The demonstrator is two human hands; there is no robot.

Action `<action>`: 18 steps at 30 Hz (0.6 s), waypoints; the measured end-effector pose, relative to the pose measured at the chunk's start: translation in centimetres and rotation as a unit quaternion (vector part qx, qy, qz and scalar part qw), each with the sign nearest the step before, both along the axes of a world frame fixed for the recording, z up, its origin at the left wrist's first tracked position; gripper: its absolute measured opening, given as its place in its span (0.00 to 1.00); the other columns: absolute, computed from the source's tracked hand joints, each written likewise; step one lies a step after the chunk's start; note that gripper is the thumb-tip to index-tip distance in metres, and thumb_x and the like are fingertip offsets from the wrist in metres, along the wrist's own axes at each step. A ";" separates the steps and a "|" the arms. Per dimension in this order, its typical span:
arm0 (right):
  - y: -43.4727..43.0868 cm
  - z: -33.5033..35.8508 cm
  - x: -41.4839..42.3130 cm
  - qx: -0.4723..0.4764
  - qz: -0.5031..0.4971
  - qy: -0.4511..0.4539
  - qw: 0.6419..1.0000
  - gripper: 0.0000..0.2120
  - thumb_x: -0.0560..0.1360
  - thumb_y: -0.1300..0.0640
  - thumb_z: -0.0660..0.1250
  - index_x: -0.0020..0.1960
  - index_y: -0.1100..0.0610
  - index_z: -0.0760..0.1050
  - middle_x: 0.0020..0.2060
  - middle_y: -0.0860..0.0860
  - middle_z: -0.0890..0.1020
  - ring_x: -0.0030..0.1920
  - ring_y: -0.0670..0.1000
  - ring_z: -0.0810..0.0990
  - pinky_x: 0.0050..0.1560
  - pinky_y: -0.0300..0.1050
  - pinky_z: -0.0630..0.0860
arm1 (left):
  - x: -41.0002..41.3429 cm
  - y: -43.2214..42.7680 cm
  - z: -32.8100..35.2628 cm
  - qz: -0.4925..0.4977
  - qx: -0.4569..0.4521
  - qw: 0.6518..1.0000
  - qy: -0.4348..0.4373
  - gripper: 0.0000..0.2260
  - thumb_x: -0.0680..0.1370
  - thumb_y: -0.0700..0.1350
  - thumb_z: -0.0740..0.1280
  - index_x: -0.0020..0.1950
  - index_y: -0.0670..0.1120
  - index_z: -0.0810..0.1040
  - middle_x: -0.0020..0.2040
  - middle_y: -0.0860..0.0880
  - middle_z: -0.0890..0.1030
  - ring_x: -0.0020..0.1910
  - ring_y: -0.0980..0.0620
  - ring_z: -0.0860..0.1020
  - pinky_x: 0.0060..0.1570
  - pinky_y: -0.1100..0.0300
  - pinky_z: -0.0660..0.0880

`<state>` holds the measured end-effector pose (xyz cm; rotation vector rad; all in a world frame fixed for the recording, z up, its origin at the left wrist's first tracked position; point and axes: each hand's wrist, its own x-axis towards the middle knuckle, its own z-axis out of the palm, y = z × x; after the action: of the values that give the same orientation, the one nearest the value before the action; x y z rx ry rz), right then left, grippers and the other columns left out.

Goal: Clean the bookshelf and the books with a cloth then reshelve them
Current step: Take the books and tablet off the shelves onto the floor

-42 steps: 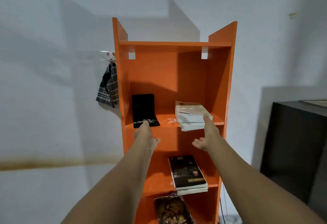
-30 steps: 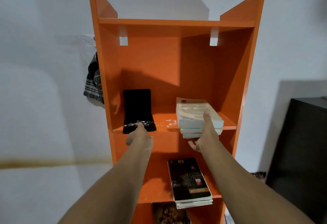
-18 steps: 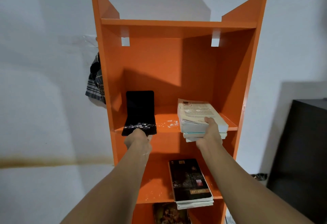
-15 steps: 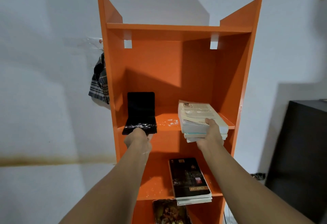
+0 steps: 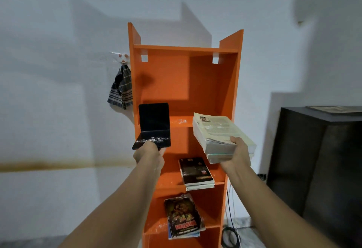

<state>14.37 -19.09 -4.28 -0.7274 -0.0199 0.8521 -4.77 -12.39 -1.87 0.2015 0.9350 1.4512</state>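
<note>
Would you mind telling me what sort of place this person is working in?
Probably a room in a home: a narrow orange bookshelf stands against a plain white wall, a checked cloth hangs from a hook beside it, and a dark cabinet stands to the right.

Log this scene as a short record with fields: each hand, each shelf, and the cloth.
Left hand: grips black bookend by its base, in front of the bookshelf
Right hand: grips stack of pale books, thumb on top
Upper shelf: white dust specks
Middle shelf: dark-covered book stack, lying flat
Lower shelf: colourful-covered books, lying flat
Cloth: checked cloth hangs from wall hook, left of bookshelf
Far right: dark cabinet
</note>
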 end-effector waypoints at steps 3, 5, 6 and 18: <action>-3.7 0.0 -0.7 -0.004 0.006 -0.002 1.000 0.34 0.59 0.58 0.75 0.63 0.53 0.70 0.54 0.58 0.82 0.49 0.63 0.83 0.39 0.60 0.81 | -0.8 -3.8 -0.3 0.003 -0.025 1.000 0.007 0.14 0.77 0.31 0.65 0.62 0.40 0.73 0.55 0.37 0.76 0.50 0.41 0.79 0.42 0.53 0.82; -5.7 -0.2 -1.0 -0.005 0.006 -0.005 1.000 0.33 0.58 0.58 0.75 0.63 0.53 0.71 0.53 0.58 0.82 0.49 0.63 0.83 0.37 0.58 0.81 | -1.3 -5.9 -0.4 0.000 -0.033 0.999 0.007 0.15 0.77 0.31 0.66 0.63 0.39 0.73 0.56 0.37 0.76 0.50 0.41 0.79 0.43 0.52 0.83; -6.7 -0.4 -1.1 -0.008 0.007 -0.007 1.000 0.34 0.58 0.58 0.75 0.63 0.53 0.71 0.54 0.58 0.82 0.50 0.63 0.83 0.37 0.58 0.81 | -1.4 -6.9 -0.6 0.000 -0.039 0.999 0.007 0.15 0.77 0.31 0.66 0.63 0.39 0.73 0.56 0.37 0.76 0.51 0.40 0.79 0.44 0.50 0.83; -17.5 -6.9 -1.7 -0.062 0.030 0.004 0.998 0.37 0.56 0.56 0.77 0.64 0.53 0.70 0.54 0.59 0.82 0.50 0.64 0.83 0.44 0.65 0.80 | -1.1 -19.4 -5.2 0.012 -0.099 0.993 0.058 0.17 0.77 0.34 0.67 0.65 0.39 0.72 0.58 0.39 0.77 0.52 0.43 0.79 0.32 0.59 0.76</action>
<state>12.67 -36.64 -11.17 -0.8440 0.0188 0.9189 -5.88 -31.80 -7.04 0.1279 1.1728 1.3692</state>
